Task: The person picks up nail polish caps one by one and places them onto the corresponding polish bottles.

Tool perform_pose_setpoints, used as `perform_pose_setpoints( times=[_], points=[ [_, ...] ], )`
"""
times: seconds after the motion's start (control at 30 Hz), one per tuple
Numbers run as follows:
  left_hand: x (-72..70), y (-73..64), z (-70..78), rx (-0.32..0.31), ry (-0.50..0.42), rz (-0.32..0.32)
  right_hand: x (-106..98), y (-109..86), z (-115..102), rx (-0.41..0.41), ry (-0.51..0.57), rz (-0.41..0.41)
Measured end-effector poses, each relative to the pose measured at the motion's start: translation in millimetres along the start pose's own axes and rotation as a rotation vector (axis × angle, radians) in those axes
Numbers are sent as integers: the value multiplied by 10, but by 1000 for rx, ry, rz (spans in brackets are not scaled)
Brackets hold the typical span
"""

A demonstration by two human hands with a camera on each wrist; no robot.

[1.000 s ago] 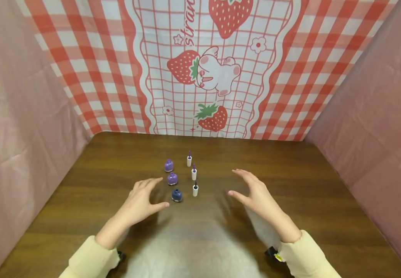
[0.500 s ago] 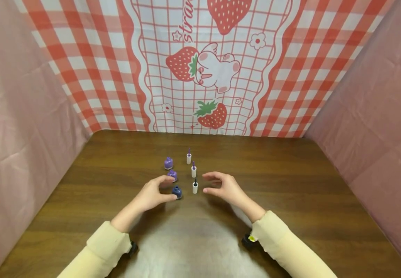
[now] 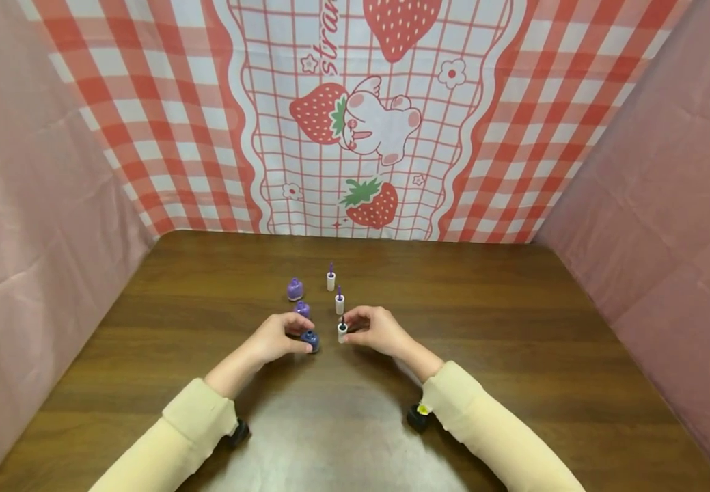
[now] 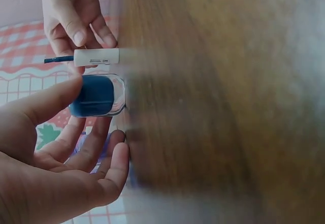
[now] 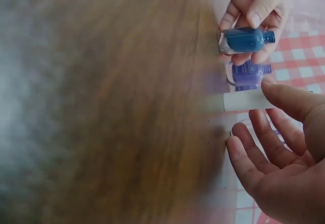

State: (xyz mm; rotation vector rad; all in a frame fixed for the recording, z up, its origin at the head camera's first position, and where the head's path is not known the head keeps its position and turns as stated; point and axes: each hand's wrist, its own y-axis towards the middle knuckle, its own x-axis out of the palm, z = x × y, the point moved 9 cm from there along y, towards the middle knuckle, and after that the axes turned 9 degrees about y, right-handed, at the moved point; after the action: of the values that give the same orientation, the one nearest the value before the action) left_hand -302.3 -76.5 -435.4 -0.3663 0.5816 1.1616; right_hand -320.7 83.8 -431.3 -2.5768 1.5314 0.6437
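Note:
My left hand (image 3: 276, 338) holds an open dark blue nail polish bottle (image 3: 312, 342) between thumb and fingers. The bottle stands upright on the table, its clear base showing in the left wrist view. Just to its right, my right hand (image 3: 383, 331) pinches a white nail polish cap (image 3: 342, 334), whose dark brush points up. Behind the left fingers is a purple bottle (image 3: 302, 309), partly covered, with another purple bottle (image 3: 295, 290) farther back. Two more white caps, a nearer cap (image 3: 339, 305) and a farther cap (image 3: 331, 281), stand with purple brushes upward.
The brown wooden table (image 3: 484, 301) has a red-and-white strawberry cloth (image 3: 207, 137) hanging behind it. Pink curtains (image 3: 644, 184) hang at both sides. Dark bands with wrist devices sit under both cream sleeves (image 3: 197, 417).
Both hands have moved inward from apart. The left hand has closed its fingers round the dark blue bottle, and the right has reached left and taken hold of the nearest cap.

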Motion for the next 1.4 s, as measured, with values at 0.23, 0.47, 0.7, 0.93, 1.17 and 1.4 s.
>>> perform_pose_setpoints(
  times=[0.23, 0.47, 0.7, 0.93, 1.17, 1.4],
  points=[
    [-5, 34, -5, -17, 53, 9, -1, 58, 12, -7, -82, 6],
    [31, 28, -34, -33, 43, 20, -7, 19, 22, -10, -89, 12],
    [34, 13, -19, -27, 61, 19, -96, -77, -81, -13, -91, -17],
    [-3, 37, 51, -60, 84, 9, -319, -152, -193, -14, -153, -1],
    [-50, 4, 211, -26, 122, -11, -540, -243, -363, -22, -200, 26],
    [-193, -19, 436, 11, 134, 1, -851, -300, -647, -32, -246, 68]
  ],
)
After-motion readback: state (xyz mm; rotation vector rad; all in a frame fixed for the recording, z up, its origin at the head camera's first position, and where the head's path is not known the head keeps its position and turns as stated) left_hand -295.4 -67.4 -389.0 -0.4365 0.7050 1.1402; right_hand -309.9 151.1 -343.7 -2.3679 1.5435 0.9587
